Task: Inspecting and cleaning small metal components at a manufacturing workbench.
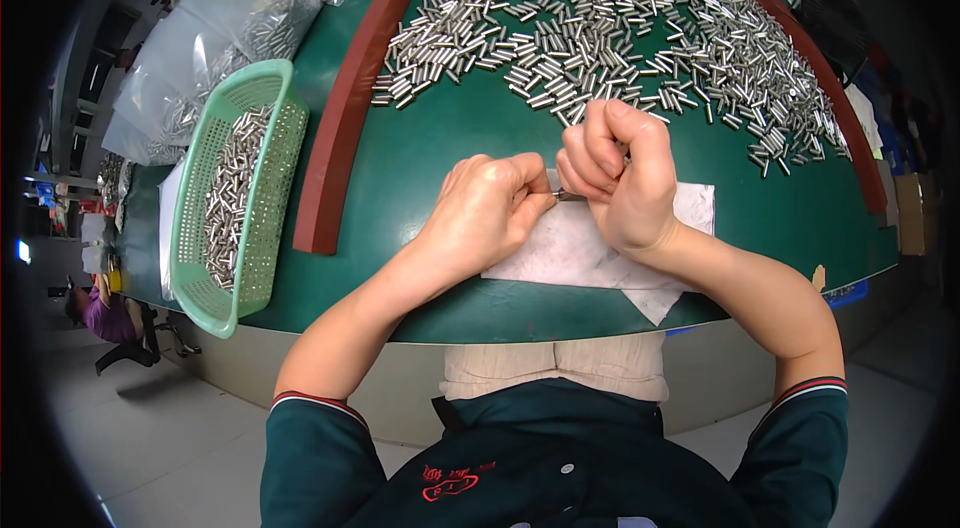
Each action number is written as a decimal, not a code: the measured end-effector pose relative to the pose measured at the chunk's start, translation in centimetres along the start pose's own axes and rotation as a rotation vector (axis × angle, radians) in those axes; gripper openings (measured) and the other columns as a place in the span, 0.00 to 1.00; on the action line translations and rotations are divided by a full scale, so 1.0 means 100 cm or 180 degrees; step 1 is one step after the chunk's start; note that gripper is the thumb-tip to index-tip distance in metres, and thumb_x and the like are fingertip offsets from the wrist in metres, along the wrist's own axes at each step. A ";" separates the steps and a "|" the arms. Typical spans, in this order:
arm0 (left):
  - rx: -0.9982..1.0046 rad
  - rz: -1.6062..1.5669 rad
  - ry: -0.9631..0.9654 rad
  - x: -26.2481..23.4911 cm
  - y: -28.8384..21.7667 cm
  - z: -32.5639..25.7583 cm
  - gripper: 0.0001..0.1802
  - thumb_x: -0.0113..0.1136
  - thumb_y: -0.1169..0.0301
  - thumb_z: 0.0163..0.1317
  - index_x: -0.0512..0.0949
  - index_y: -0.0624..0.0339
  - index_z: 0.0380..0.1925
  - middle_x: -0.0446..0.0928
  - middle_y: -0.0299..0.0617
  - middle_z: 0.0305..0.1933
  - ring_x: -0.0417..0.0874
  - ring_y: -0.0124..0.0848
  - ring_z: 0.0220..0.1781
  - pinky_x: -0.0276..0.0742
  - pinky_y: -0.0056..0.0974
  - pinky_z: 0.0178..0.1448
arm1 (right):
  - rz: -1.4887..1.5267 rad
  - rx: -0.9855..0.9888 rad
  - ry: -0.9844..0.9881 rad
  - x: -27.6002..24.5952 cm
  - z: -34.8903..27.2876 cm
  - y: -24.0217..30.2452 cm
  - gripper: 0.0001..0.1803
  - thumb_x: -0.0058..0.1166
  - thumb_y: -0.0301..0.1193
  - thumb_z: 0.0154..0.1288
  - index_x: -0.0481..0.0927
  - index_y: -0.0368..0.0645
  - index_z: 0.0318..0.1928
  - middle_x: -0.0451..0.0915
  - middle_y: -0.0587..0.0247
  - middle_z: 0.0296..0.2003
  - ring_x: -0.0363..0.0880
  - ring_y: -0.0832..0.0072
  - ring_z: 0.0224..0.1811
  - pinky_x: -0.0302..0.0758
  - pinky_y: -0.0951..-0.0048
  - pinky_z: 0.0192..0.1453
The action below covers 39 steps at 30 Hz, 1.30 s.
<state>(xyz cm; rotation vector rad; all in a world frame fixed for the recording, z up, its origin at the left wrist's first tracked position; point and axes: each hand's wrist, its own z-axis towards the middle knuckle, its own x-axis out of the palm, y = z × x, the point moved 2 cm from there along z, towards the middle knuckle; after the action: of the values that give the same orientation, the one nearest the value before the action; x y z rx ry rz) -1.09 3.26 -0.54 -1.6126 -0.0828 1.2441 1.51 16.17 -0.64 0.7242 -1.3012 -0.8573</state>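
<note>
Over a white, grey-smudged cloth [560,246] on the green table, my two hands are close together. The thumb and forefinger of my left hand [487,208] pinch a small metal pin [562,195], of which only a short bit shows. My right hand [630,173] is closed right beside it, fingers curled toward the pin's other end. What lies inside those curled fingers is hidden. Beyond my hands, a great many loose, shiny metal pins [570,53] are spread in a layer on the table.
A dark red raised border [345,138] frames the pins. On the left stands a light green plastic basket [270,218] holding more pins. Clear bags [240,3] of pins lie behind it. A black fan [830,23] is at far right. Another person [108,313] sits at far left.
</note>
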 end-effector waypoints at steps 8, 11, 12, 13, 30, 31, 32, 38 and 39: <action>-0.0930 -0.4118 0.0247 -0.027 0.026 0.002 0.06 0.54 0.68 0.59 0.69 0.58 0.30 0.67 0.33 0.26 0.61 0.17 0.22 0.58 0.21 0.25 | 0.0590 -0.0011 0.0130 -0.006 -0.009 -0.003 0.20 0.30 0.34 0.61 0.53 0.46 0.12 0.50 0.71 0.07 0.43 0.83 0.10 0.46 0.79 0.15; -0.0962 -0.4915 0.0280 -0.031 0.038 0.003 0.05 0.51 0.71 0.60 0.69 0.60 0.34 0.68 0.35 0.29 0.63 0.17 0.22 0.62 0.21 0.25 | 0.0474 0.0010 0.0251 -0.005 -0.007 0.000 0.20 0.30 0.34 0.62 0.53 0.45 0.12 0.50 0.71 0.07 0.43 0.83 0.10 0.46 0.79 0.15; -0.1012 -0.4909 0.0173 -0.032 0.040 0.004 0.07 0.51 0.72 0.60 0.69 0.62 0.36 0.69 0.36 0.29 0.63 0.17 0.22 0.62 0.21 0.25 | 0.0480 0.0029 0.0240 -0.006 -0.006 0.000 0.20 0.30 0.35 0.62 0.53 0.45 0.12 0.51 0.70 0.07 0.43 0.83 0.10 0.46 0.79 0.15; -0.1064 -0.4904 0.0067 -0.033 0.043 0.005 0.09 0.51 0.72 0.60 0.69 0.63 0.38 0.69 0.36 0.29 0.64 0.17 0.22 0.62 0.21 0.24 | 0.0493 0.0038 0.0218 -0.008 -0.006 0.000 0.20 0.31 0.35 0.62 0.53 0.45 0.13 0.51 0.70 0.07 0.43 0.83 0.10 0.46 0.79 0.16; -0.0179 0.1318 -0.2178 -0.045 0.074 0.033 0.13 0.63 0.62 0.45 0.75 0.60 0.20 0.66 0.41 0.09 0.70 0.36 0.13 0.63 0.39 0.20 | 0.0448 0.0134 0.0224 -0.006 -0.003 0.002 0.20 0.30 0.36 0.61 0.53 0.46 0.13 0.51 0.71 0.07 0.43 0.83 0.10 0.46 0.78 0.17; -0.0174 0.1458 -0.2164 -0.044 0.074 0.035 0.14 0.63 0.61 0.45 0.75 0.60 0.20 0.68 0.43 0.10 0.72 0.39 0.15 0.65 0.41 0.22 | 0.0444 0.0140 0.0218 -0.006 -0.003 0.002 0.20 0.30 0.36 0.61 0.53 0.46 0.13 0.51 0.71 0.07 0.43 0.83 0.10 0.46 0.78 0.17; -0.0168 0.1598 -0.2153 -0.043 0.074 0.036 0.14 0.63 0.60 0.45 0.75 0.60 0.20 0.70 0.44 0.11 0.74 0.41 0.17 0.67 0.43 0.23 | 0.0426 0.0133 0.0240 -0.006 -0.003 0.002 0.20 0.30 0.36 0.62 0.53 0.46 0.13 0.51 0.71 0.07 0.43 0.83 0.10 0.46 0.78 0.17; -0.0320 0.1614 -0.1933 -0.045 0.067 0.032 0.06 0.55 0.72 0.46 0.74 0.65 0.20 0.73 0.51 0.16 0.77 0.47 0.24 0.70 0.46 0.28 | 0.0414 0.0155 0.0263 -0.006 -0.003 0.003 0.20 0.29 0.37 0.63 0.54 0.47 0.13 0.51 0.72 0.07 0.43 0.83 0.10 0.47 0.78 0.18; -0.0398 0.1141 -0.1892 -0.047 0.065 0.030 0.07 0.55 0.72 0.46 0.73 0.65 0.19 0.73 0.49 0.16 0.77 0.43 0.23 0.70 0.43 0.28 | 0.0442 0.0163 0.0260 -0.006 -0.004 0.003 0.20 0.29 0.37 0.63 0.54 0.47 0.13 0.51 0.72 0.07 0.43 0.83 0.10 0.47 0.77 0.18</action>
<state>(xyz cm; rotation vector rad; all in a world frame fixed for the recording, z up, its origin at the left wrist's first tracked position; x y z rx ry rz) -8.68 -0.45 -1.99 -1.3454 -0.2553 2.0051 1.86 16.83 -0.75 0.6934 -1.2883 -0.6783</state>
